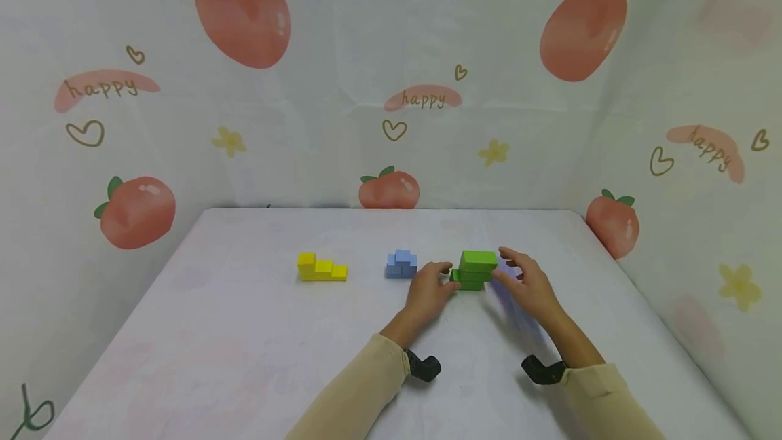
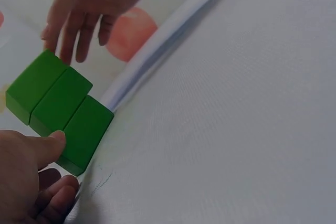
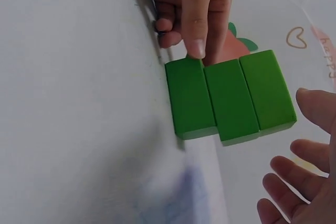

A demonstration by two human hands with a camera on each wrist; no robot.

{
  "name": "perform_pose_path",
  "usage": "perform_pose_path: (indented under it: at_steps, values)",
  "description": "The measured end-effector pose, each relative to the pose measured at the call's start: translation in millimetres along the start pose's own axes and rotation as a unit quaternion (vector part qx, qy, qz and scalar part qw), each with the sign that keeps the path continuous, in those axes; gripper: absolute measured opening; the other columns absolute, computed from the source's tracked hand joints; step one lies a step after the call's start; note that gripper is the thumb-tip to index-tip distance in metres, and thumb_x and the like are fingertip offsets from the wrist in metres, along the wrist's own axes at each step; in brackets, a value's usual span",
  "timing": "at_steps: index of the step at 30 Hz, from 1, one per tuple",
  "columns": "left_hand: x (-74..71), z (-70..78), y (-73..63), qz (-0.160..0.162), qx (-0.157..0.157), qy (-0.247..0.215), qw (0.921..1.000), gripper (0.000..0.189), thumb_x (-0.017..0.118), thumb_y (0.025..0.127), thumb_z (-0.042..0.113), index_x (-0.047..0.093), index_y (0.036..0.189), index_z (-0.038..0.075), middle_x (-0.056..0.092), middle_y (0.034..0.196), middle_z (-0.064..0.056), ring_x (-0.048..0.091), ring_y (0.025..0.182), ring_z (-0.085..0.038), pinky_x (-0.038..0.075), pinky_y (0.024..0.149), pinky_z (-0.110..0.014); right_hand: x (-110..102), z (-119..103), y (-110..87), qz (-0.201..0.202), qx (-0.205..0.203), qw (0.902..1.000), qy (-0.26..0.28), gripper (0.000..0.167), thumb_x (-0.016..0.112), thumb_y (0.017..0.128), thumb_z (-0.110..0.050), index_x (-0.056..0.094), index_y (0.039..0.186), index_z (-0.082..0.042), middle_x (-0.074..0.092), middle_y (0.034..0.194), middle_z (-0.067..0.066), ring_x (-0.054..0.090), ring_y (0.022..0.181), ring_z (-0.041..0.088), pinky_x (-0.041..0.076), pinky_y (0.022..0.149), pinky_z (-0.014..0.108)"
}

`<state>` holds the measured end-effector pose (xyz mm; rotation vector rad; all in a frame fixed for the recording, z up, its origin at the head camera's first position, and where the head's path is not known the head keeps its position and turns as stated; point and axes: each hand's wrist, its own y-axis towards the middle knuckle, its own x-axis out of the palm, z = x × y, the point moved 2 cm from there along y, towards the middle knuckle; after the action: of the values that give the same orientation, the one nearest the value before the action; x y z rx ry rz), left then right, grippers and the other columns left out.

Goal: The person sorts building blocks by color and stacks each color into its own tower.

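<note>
A stack of green blocks [image 1: 478, 261] stands on the right half of the table, three layers high in both wrist views. Its lowest block [image 2: 86, 135] juts out to the left from under the ones above. My left hand [image 1: 430, 290] pinches that jutting end, its thumb [image 3: 195, 38] on the near face and other fingers curled behind. To the right of the stack, my right hand [image 1: 530, 288] is held with fingers spread and bent slightly. The right wrist view shows a gap between the right fingers [image 3: 294, 179] and the top block [image 3: 268, 90].
A small stepped group of blue blocks [image 1: 401, 265] stands just left of my left hand. Farther left is a yellow stair-shaped group of blocks [image 1: 320, 270]. The white-covered table [image 1: 256, 345] meets a printed cloth backdrop [image 1: 330, 155] at the back.
</note>
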<state>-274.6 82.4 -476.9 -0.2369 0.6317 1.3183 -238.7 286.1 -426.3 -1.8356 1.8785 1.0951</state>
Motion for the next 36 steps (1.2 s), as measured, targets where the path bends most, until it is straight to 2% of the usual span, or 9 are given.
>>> perform_pose_path:
  at_steps: [6,10,13,19,24,29,33,36]
  values:
    - [-4.3,0.2,-11.1,-0.012,-0.002,-0.021,0.9997,0.043,0.074,0.087,0.018,0.063,0.128,0.01,0.063,0.117,-0.002,0.052,0.074,-0.002,0.045,0.065,-0.022,2,9,-14.7,0.008,0.038,0.9991,0.016,0.051,0.064,0.095,-0.018,0.047,0.137,0.005,0.052,0.133,0.025,0.049,0.118,0.038,0.042,0.09,0.052]
    - [-13.6,7.3,-21.3,-0.03,-0.008,-0.031,0.999,0.043,0.075,0.087,0.02,0.063,0.128,0.013,0.062,0.118,-0.001,0.055,0.077,-0.002,0.046,0.066,-0.023,2,13,-22.3,0.02,0.041,0.9989,0.012,0.05,0.064,0.095,-0.018,0.048,0.137,0.005,0.053,0.131,0.024,0.051,0.116,0.038,0.043,0.089,0.044]
    - [-24.9,8.5,-30.0,-0.042,0.001,-0.036,0.9985,0.043,0.073,0.088,0.022,0.062,0.13,0.014,0.062,0.119,-0.002,0.057,0.082,-0.004,0.048,0.067,-0.024,2,17,-24.5,0.03,0.029,0.9991,0.003,0.048,0.065,0.094,-0.015,0.049,0.135,0.006,0.055,0.13,0.024,0.052,0.114,0.038,0.044,0.086,0.04]
    - [-55.0,-1.2,-47.5,-0.04,0.032,-0.013,0.9986,0.042,0.07,0.091,0.025,0.06,0.13,0.014,0.062,0.121,-0.004,0.058,0.09,-0.008,0.049,0.072,-0.024,0,24,-24.0,0.032,-0.006,0.999,-0.03,0.048,0.066,0.092,-0.01,0.05,0.133,0.008,0.054,0.128,0.028,0.05,0.112,0.041,0.042,0.087,0.054]
    - [-87.1,-9.1,-63.7,-0.015,0.053,0.005,0.9985,0.041,0.07,0.092,0.025,0.061,0.13,0.012,0.062,0.123,-0.004,0.059,0.094,-0.012,0.051,0.077,-0.025,-6,33,-29.3,0.027,-0.003,0.9973,-0.069,0.05,0.067,0.091,-0.013,0.049,0.134,0.008,0.052,0.127,0.03,0.047,0.113,0.045,0.038,0.089,0.059]
    - [-121.8,-16.5,-83.8,0.039,0.055,0.019,0.9975,0.038,0.072,0.089,0.02,0.063,0.125,0.013,0.062,0.12,0.0,0.061,0.096,-0.019,0.053,0.075,-0.027,-16,40,-35.8,0.0,0.009,0.9952,-0.097,0.055,0.067,0.093,-0.021,0.046,0.135,0.008,0.048,0.132,0.032,0.039,0.121,0.05,0.031,0.096,0.064]
    - [-149.8,-25.2,-94.9,0.078,0.065,0.057,0.9932,0.038,0.075,0.087,0.019,0.064,0.124,0.013,0.06,0.123,0.003,0.061,0.1,-0.023,0.054,0.077,-0.032,-23,44,-36.8,-0.011,0.008,0.9933,-0.115,0.058,0.067,0.093,-0.024,0.045,0.136,0.006,0.045,0.135,0.032,0.035,0.123,0.051,0.029,0.097,0.066]
    - [-170.6,-31.8,-101.6,0.098,0.084,0.103,0.9863,0.042,0.077,0.086,0.02,0.064,0.125,0.014,0.058,0.127,0.002,0.057,0.11,-0.02,0.053,0.081,-0.035,-29,49,-36.9,-0.015,0.005,0.9913,-0.131,0.06,0.069,0.092,-0.026,0.044,0.137,0.006,0.044,0.135,0.032,0.035,0.123,0.052,0.029,0.096,0.067]
